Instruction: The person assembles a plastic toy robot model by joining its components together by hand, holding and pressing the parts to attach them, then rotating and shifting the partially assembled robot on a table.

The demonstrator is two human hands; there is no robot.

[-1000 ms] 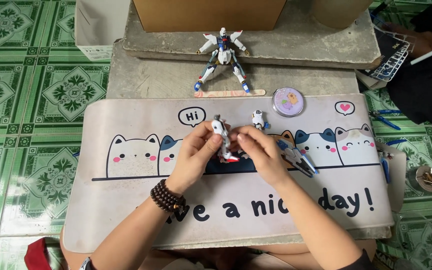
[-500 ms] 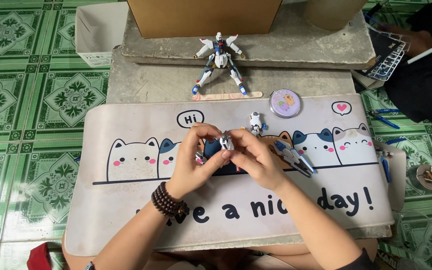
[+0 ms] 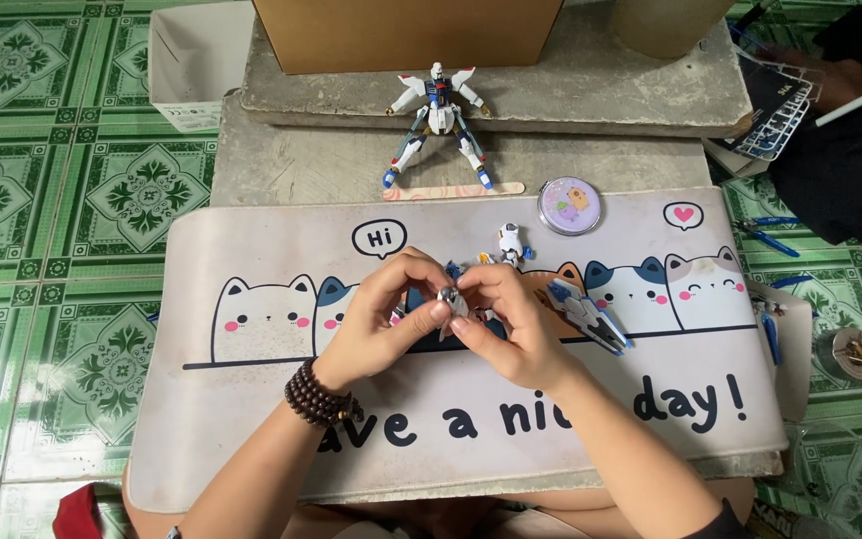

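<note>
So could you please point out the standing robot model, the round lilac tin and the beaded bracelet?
Standing robot model (image 3: pixel 438 112), head view, on its white torso.
Round lilac tin (image 3: pixel 570 206), head view, on its lid's middle.
Beaded bracelet (image 3: pixel 317 395), head view, on the dark beads at the left wrist.

A small grey and white model part is mostly hidden between the fingertips of the left hand and right hand; its shape cannot be told. The cardboard box is cut off by the top edge. Another person's dark sleeve runs off the right edge.
</note>
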